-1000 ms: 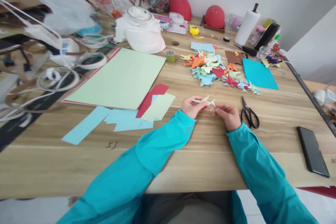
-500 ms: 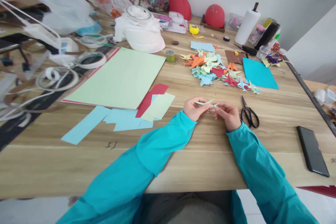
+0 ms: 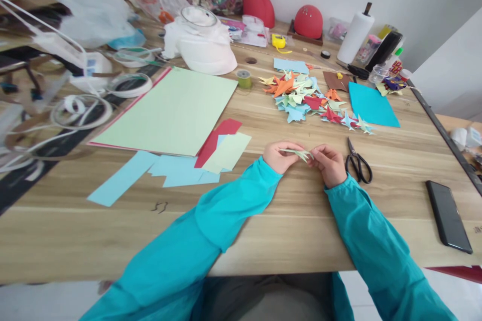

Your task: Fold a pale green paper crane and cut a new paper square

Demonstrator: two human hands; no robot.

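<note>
Between my two hands is a small pale green origami crane point(image 3: 300, 154), its pointed tips showing. My left hand point(image 3: 280, 157) pinches one side of it between thumb and fingers. With closed fingertips my right hand point(image 3: 327, 163) grips the opposite tip; part of the fold is hidden by the fingers. Black-handled scissors point(image 3: 359, 162) lie just right of my right hand, points away from me. Farther back is a heap of folded paper cranes point(image 3: 297, 93) in orange, red, blue and green.
Left of my hands lie cut paper strips point(image 3: 181, 169) and a stack of large green sheets point(image 3: 169, 110). A spool of thread point(image 3: 244, 79) stands behind them. A bright blue sheet point(image 3: 372, 104) lies beyond the scissors, and a phone point(image 3: 448, 215) rests at right.
The green crane has turned between my fingers, its tips now slanting down toward the right hand. My hands stay in nearly the same place.
</note>
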